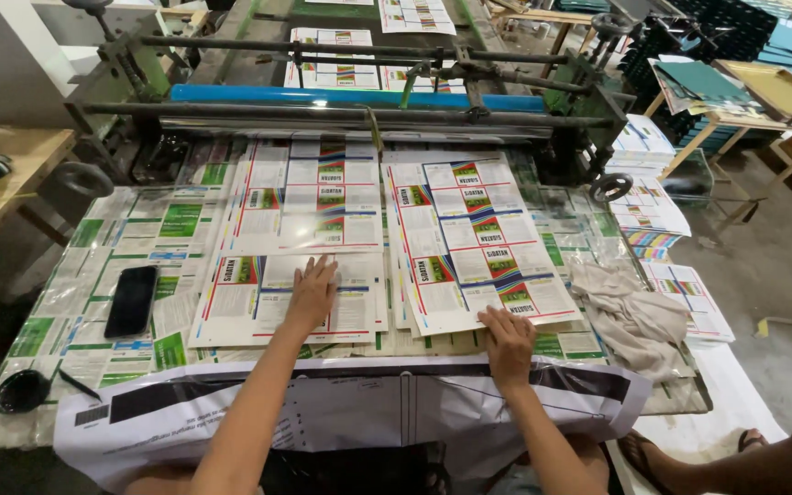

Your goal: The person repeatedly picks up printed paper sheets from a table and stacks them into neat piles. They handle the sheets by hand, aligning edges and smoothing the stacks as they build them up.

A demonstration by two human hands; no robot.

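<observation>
Head view: left hand lies flat, fingers spread, on the lower-left printed sheet; right hand, fingers together, presses the centre-right sheet stack. Uneven pressure could skew overlapping sheets.

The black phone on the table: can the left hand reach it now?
Probably yes. The left hand lies flat on a printed sheet, and the phone is just beside that sheet, with nothing between.

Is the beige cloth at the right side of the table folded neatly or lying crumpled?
Crumpled. The beige cloth lies in loose, irregular wrinkles beside the printed sheets, with no straight folded edges.
</observation>
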